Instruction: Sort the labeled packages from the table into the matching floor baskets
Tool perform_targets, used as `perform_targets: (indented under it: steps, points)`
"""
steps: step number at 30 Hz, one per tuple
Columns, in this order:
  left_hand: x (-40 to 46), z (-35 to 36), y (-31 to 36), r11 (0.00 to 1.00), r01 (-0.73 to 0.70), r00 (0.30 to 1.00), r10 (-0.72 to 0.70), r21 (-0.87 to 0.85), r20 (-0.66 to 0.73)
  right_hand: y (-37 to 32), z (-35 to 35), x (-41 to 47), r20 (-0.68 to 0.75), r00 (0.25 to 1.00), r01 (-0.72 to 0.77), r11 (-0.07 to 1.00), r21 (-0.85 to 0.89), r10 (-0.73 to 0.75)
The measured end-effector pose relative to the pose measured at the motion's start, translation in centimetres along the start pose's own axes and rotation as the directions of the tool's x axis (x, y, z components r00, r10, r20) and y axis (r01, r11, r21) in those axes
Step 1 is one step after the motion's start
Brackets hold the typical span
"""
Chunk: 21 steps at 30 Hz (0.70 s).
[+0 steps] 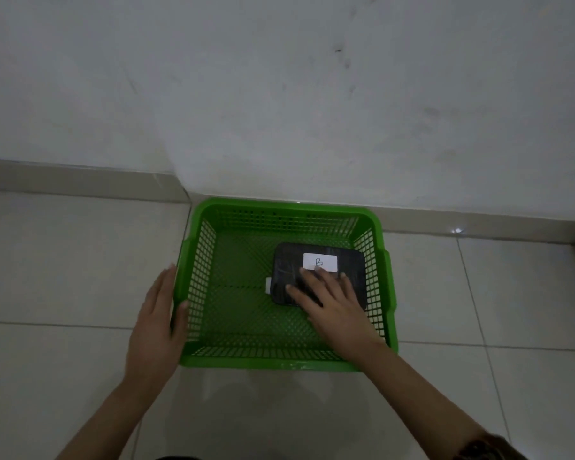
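A green plastic basket (210, 356) stands on the tiled floor against the wall. Inside it, toward the right side, lies a black package (287, 267) with a white label (320, 262) marked "B". My right hand (332, 303) rests flat on top of the package with the fingers spread, not gripping it. A small white edge (268, 286) shows from under the package's left side. My left hand (158, 322) lies against the outside of the basket's left wall, fingers straight, the thumb on the rim.
A white wall (279, 94) with a low skirting rises directly behind the basket. Pale floor tiles (63, 260) stretch to the left, right and in front of the basket. No table or other basket is in view.
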<state>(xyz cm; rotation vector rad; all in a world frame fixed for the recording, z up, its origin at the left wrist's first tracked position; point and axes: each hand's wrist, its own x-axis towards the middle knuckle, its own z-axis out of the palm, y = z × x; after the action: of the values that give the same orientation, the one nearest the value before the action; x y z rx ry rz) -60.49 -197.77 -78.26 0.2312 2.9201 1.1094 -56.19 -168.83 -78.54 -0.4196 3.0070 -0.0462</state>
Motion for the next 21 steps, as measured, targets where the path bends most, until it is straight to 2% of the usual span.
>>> perform_targets:
  steps: [3,5,9,14,21]
  points:
    - [0.0,0.5,-0.5,0.998,-0.008,1.000,0.009,-0.056,0.013,0.8,1.2,1.3,0.181,0.979,0.086,0.996,0.023,-0.089]
    - [0.0,0.6,-0.6,0.997,-0.002,1.000,0.003,-0.075,0.011,1.1,1.5,1.9,0.221,0.971,0.096,0.995,-0.003,-0.093]
    - [0.1,0.6,-0.9,0.997,0.010,1.000,-0.008,-0.079,0.019,1.5,1.7,2.8,0.228,0.971,0.079,0.997,-0.008,-0.075]
    - [0.1,0.5,-0.9,0.995,0.001,1.000,0.001,-0.098,0.026,2.5,1.1,4.3,0.203,0.979,-0.018,1.000,0.004,0.017]
    - [0.1,0.6,-1.1,0.996,-0.015,0.999,0.018,-0.091,0.035,2.6,1.5,4.4,0.227,0.973,-0.054,0.997,0.049,0.042]
